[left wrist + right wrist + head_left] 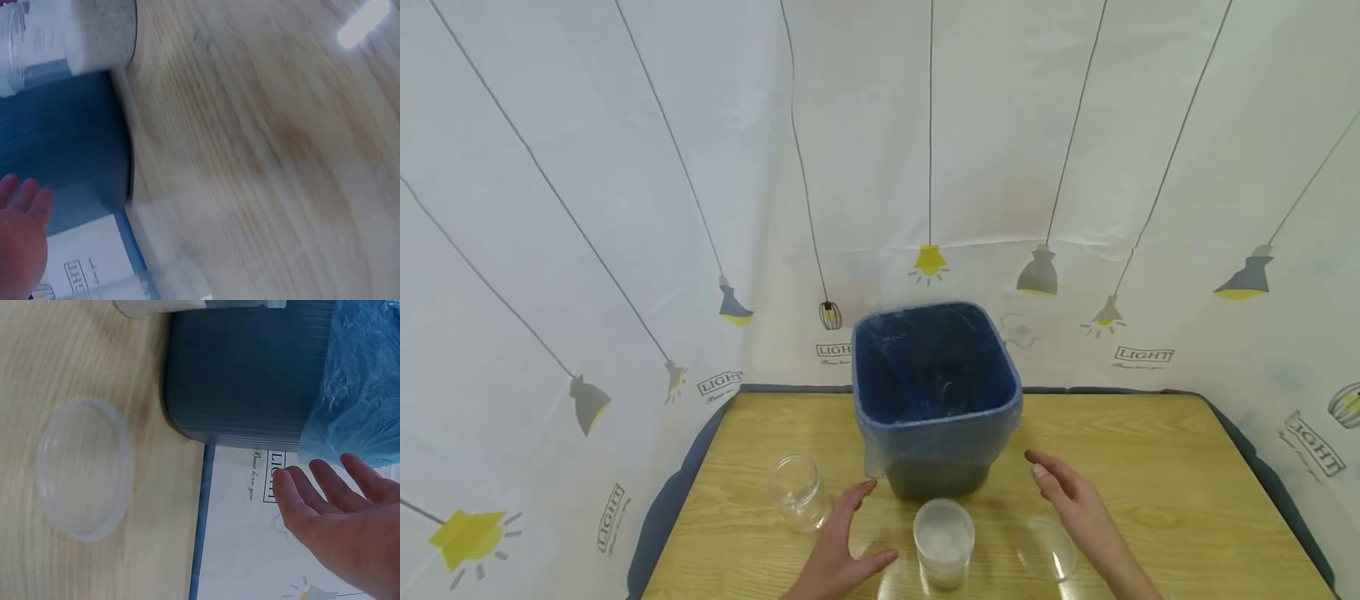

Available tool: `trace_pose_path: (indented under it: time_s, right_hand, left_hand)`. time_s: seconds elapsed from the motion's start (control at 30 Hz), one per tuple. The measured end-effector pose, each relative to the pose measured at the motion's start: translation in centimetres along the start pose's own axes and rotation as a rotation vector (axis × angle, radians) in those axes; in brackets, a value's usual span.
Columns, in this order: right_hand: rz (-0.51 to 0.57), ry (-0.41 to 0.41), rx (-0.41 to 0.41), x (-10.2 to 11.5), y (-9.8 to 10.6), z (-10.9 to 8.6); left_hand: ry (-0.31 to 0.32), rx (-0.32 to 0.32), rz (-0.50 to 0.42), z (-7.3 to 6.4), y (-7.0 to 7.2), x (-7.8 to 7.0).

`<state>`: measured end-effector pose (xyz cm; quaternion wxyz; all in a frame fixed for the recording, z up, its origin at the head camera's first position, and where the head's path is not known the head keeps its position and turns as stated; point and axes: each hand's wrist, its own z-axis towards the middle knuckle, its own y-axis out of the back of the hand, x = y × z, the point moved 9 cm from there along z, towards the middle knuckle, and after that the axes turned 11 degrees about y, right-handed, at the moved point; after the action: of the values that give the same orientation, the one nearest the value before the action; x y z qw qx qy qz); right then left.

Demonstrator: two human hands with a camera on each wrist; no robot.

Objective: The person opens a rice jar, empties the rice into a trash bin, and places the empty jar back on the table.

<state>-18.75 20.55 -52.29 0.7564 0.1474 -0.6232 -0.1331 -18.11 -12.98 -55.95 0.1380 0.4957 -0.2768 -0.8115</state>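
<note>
A clear jar [943,546] with whitish, grainy contents [100,34] stands on the table between my hands. My left hand [842,550] hovers to the left of it, thumb and fingers spread and holding nothing. On the other side my right hand [1086,517] is held in the air, its fingers loosely bent, also with nothing in it. Beneath the right hand a round clear lid [123,472] lies flat on the wood. Left of my left hand is a second clear jar [801,496], which looks empty.
A dark blue-grey bin [936,475] lined with a blue plastic bag [356,387] stands just behind the filled jar. The wooden table [1120,450] extends to both sides. White curtains [865,125] printed with lamps surround its back and sides.
</note>
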Motion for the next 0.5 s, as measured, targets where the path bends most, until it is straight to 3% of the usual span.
trace_pose_path:
  time_s: [0.13, 0.23, 0.33, 0.5]
  right_hand:
    - [0.01, -0.007, -0.006, -0.1, -0.2, -0.5]
    - [0.016, -0.008, -0.018, 0.0, -0.1, -0.9]
    - [0.013, -0.02, -0.02, -0.3, -0.2, -1.1]
    - [0.015, -0.027, -0.011, -0.9, -0.2, -1.7]
  left_hand:
    - [0.162, 0.208, -0.039, 0.2, -3.8, 1.1]
    - [0.208, 0.321, -0.051, 0.1, -6.4, 1.5]
    - [0.194, 0.38, -0.084, 0.2, -8.5, 1.5]
    - [0.186, 0.399, -0.138, 0.6, -10.2, 1.7]
